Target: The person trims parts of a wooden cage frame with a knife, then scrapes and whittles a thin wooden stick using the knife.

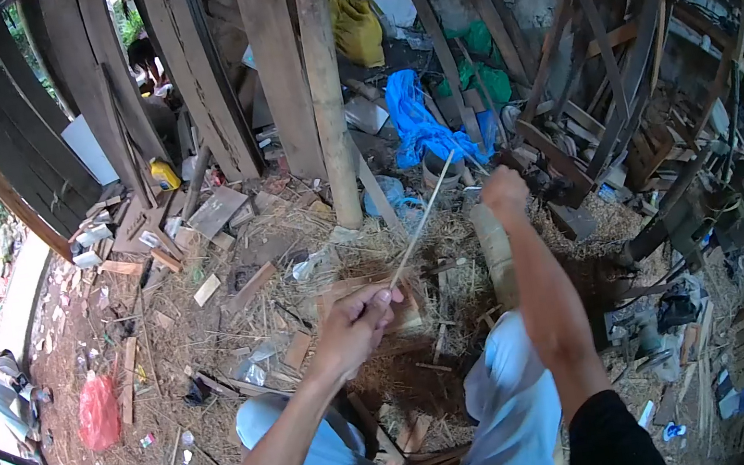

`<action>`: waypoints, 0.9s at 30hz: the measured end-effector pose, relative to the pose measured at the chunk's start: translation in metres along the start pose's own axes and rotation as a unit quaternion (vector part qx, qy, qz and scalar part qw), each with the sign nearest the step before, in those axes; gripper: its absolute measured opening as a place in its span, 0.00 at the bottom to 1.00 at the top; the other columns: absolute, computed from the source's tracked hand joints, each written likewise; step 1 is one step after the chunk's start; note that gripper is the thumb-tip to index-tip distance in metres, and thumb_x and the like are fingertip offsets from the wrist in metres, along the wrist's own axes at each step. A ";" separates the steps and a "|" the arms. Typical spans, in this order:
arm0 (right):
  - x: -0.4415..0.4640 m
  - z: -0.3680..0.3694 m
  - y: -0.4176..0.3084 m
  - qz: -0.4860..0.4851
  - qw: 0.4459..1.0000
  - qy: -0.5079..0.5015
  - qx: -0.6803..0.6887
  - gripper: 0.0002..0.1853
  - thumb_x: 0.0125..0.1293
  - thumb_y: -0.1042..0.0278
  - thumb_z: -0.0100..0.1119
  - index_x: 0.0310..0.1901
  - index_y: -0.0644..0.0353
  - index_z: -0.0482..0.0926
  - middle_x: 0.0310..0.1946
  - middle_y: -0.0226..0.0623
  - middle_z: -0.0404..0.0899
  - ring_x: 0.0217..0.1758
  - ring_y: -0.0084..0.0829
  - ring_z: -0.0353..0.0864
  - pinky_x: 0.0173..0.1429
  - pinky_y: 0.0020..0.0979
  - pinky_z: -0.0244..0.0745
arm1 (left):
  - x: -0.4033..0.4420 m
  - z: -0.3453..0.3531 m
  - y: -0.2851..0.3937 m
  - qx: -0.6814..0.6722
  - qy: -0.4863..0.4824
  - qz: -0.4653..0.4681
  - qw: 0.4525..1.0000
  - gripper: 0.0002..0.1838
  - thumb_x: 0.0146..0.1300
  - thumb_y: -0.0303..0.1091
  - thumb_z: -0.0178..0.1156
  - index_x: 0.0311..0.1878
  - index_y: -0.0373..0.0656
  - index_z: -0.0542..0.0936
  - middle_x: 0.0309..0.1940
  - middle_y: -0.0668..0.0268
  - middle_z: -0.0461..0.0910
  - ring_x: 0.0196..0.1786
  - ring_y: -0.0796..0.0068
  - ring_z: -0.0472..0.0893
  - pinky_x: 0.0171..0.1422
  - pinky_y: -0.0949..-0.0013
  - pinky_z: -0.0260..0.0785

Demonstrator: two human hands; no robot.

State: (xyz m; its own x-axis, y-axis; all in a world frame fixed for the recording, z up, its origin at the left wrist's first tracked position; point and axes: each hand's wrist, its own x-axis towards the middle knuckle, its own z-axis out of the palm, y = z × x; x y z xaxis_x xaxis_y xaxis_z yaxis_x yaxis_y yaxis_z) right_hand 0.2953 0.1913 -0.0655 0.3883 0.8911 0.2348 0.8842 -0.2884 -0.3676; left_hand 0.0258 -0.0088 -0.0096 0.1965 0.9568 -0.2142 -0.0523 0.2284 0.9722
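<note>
Straw and wood scraps cover the ground [106, 333] around you, with tall wooden planks [275, 63] standing along the far side and a round post [328, 93] upright beside them. A person [9, 397] sits well apart at the far left, while your own legs, in pale trousers [331, 463], are bent and parted. A blue plastic sheet [417, 118] lies crumpled right of the post, below a yellow sack [356, 28]; a red plastic bag [97, 412] rests near the seated person. Your right hand [506, 194] reaches out ahead, fingers curled tight in a fist; whether they grip anything cannot be told. Your left hand [363, 326], lower and closer to you, has its fingers pinched around one end of a thin pale stick [423, 217], which slants up and away to the right, its far end showing against the blue sheet.
</note>
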 end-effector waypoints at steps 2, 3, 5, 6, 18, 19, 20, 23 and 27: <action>-0.004 0.005 0.012 0.014 0.998 -0.017 0.054 0.14 0.57 0.60 0.56 0.32 0.66 0.81 0.32 0.52 0.81 0.37 0.47 0.82 0.43 0.42 0.77 | -0.002 -0.006 0.001 0.006 -0.001 -0.014 1.000 0.11 0.70 0.36 0.48 0.45 0.40 0.77 0.22 0.75 0.66 0.20 0.88 0.60 0.24 0.80 0.52; -0.003 0.005 0.016 0.024 0.995 -0.032 0.095 0.15 0.57 0.60 0.57 0.32 0.67 0.80 0.31 0.53 0.81 0.37 0.47 0.82 0.41 0.41 0.76 | 0.002 -0.009 -0.003 0.048 0.016 0.019 0.999 0.11 0.70 0.36 0.48 0.44 0.40 0.77 0.23 0.75 0.67 0.22 0.87 0.62 0.26 0.79 0.56; 0.007 0.021 0.007 -0.017 0.987 -0.040 0.151 0.16 0.56 0.58 0.57 0.30 0.66 0.81 0.29 0.53 0.80 0.35 0.49 0.81 0.41 0.42 0.75 | 0.005 -0.009 -0.006 0.135 0.047 0.052 0.988 0.11 0.69 0.34 0.49 0.42 0.39 0.78 0.25 0.73 0.71 0.27 0.84 0.67 0.33 0.77 0.62; 0.009 0.028 -0.001 -0.050 0.974 -0.047 0.216 0.16 0.54 0.57 0.58 0.28 0.66 0.81 0.26 0.53 0.80 0.33 0.51 0.81 0.40 0.43 0.74 | 0.006 -0.006 -0.007 0.136 0.044 0.052 0.988 0.11 0.69 0.34 0.49 0.42 0.39 0.78 0.25 0.73 0.71 0.27 0.84 0.67 0.33 0.77 0.62; -0.066 -0.032 -0.094 -0.298 0.952 0.050 0.045 0.10 0.52 0.66 0.53 0.24 0.62 0.82 0.21 0.49 0.79 0.26 0.47 0.81 0.36 0.42 0.77 | 0.008 -0.007 -0.003 0.342 0.209 0.262 0.878 0.10 0.65 0.32 0.53 0.45 0.39 0.78 0.24 0.55 0.78 0.22 0.69 0.76 0.31 0.69 0.68; -0.053 -0.031 -0.090 -0.267 0.962 0.038 0.036 0.10 0.52 0.66 0.53 0.24 0.61 0.81 0.21 0.48 0.79 0.26 0.46 0.82 0.35 0.41 0.78 | 0.009 -0.008 -0.004 0.364 0.212 0.243 0.874 0.10 0.65 0.32 0.52 0.45 0.39 0.78 0.24 0.54 0.79 0.22 0.64 0.77 0.31 0.67 0.68; -0.052 -0.025 -0.087 -0.268 0.962 0.041 0.032 0.10 0.52 0.66 0.53 0.24 0.61 0.81 0.21 0.48 0.79 0.26 0.46 0.82 0.35 0.41 0.78 | 0.010 -0.009 -0.004 0.387 0.216 0.225 0.868 0.10 0.65 0.32 0.52 0.44 0.39 0.78 0.24 0.53 0.79 0.22 0.60 0.77 0.31 0.66 0.69; -0.071 -0.018 -0.089 -0.286 0.957 0.045 0.024 0.09 0.51 0.65 0.55 0.23 0.59 0.82 0.23 0.50 0.80 0.27 0.45 0.82 0.35 0.42 0.78 | 0.011 -0.006 -0.004 0.387 0.225 0.240 0.861 0.07 0.64 0.30 0.51 0.41 0.41 0.78 0.21 0.49 0.76 0.26 0.48 0.77 0.30 0.57 0.68; -0.109 -0.026 -0.106 -0.443 0.896 -0.017 0.004 0.09 0.50 0.65 0.55 0.23 0.59 0.82 0.24 0.50 0.80 0.27 0.44 0.82 0.34 0.41 0.78 | 0.018 -0.011 -0.013 0.400 0.236 0.265 0.845 0.09 0.64 0.31 0.52 0.42 0.40 0.79 0.19 0.51 0.75 0.20 0.55 0.76 0.27 0.61 0.66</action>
State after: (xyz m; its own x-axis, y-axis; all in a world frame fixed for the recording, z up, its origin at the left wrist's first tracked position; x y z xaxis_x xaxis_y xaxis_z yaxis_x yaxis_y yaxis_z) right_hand 0.1660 0.1151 -0.0285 -0.4731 0.7793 0.4110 0.8396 0.5401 -0.0576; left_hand 0.0191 0.0074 -0.0266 -0.0693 0.8946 0.4415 0.7057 -0.2689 0.6555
